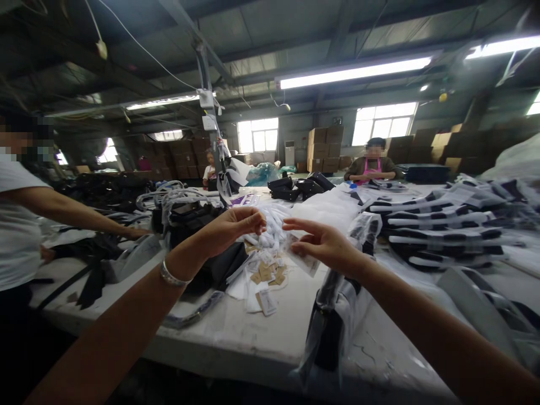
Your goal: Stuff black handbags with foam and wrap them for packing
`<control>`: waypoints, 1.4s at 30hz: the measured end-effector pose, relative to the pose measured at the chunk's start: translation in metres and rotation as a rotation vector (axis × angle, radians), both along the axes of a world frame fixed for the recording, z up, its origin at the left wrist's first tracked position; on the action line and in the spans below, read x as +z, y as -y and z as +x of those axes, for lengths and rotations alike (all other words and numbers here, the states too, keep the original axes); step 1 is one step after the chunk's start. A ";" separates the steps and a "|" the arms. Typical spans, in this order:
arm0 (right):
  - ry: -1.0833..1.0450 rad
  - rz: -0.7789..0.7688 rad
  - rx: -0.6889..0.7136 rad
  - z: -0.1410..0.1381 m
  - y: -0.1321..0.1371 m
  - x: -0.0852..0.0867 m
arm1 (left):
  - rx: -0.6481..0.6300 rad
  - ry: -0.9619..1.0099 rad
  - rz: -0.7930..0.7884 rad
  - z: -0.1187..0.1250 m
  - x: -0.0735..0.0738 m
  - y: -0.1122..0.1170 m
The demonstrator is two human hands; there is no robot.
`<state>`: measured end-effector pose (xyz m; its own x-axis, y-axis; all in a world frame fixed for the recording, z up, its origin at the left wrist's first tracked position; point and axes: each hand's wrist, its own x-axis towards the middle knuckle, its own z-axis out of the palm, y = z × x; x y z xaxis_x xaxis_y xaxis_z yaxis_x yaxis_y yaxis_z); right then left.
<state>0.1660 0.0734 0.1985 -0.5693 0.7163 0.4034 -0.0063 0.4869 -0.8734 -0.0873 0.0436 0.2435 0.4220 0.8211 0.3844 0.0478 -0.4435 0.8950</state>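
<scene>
My left hand (232, 229), with a silver bracelet (174, 273) at the wrist, is raised over the table. Its fingers curl in against the thumb, and whatever they may hold is too small to make out. Facing it, my right hand (323, 243) has its fingers stretched and apart from the thumb. Just below those fingers shows a small clear packet (307, 263); I cannot tell whether they touch it. Under both hands lie brown paper tags (265, 273) and a small white packet (267, 302). A black bag in clear plastic (328, 332) stands below my right wrist.
Black bags with white-wrapped handles (442, 233) are stacked at the right. More dark bags (189, 216) stand at the left, near a co-worker's reaching arm (84, 211). Another person in a pink apron (371, 169) is across the white table (236, 332). A post (211, 124) rises behind.
</scene>
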 end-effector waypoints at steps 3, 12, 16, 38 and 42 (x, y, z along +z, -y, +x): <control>-0.039 -0.035 0.034 -0.004 0.009 0.000 | -0.117 0.210 -0.090 0.014 0.002 0.008; 0.015 0.064 -0.022 0.002 0.023 -0.007 | -0.256 0.537 -0.217 0.054 0.017 0.017; -0.015 0.285 -0.204 0.008 0.035 0.003 | -0.207 0.458 -0.153 0.068 0.020 0.016; -0.303 -0.467 -0.511 0.089 0.097 -0.050 | -0.118 -0.004 -0.125 0.116 -0.069 0.002; 0.125 -0.192 -0.699 0.108 0.078 -0.066 | -0.050 -0.131 -0.142 0.111 -0.104 -0.024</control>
<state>0.2742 -0.0048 0.1326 0.0126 0.9805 0.1959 0.3549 0.1788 -0.9177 0.0242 0.0679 0.1392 0.5019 0.8402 0.2051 0.1492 -0.3177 0.9364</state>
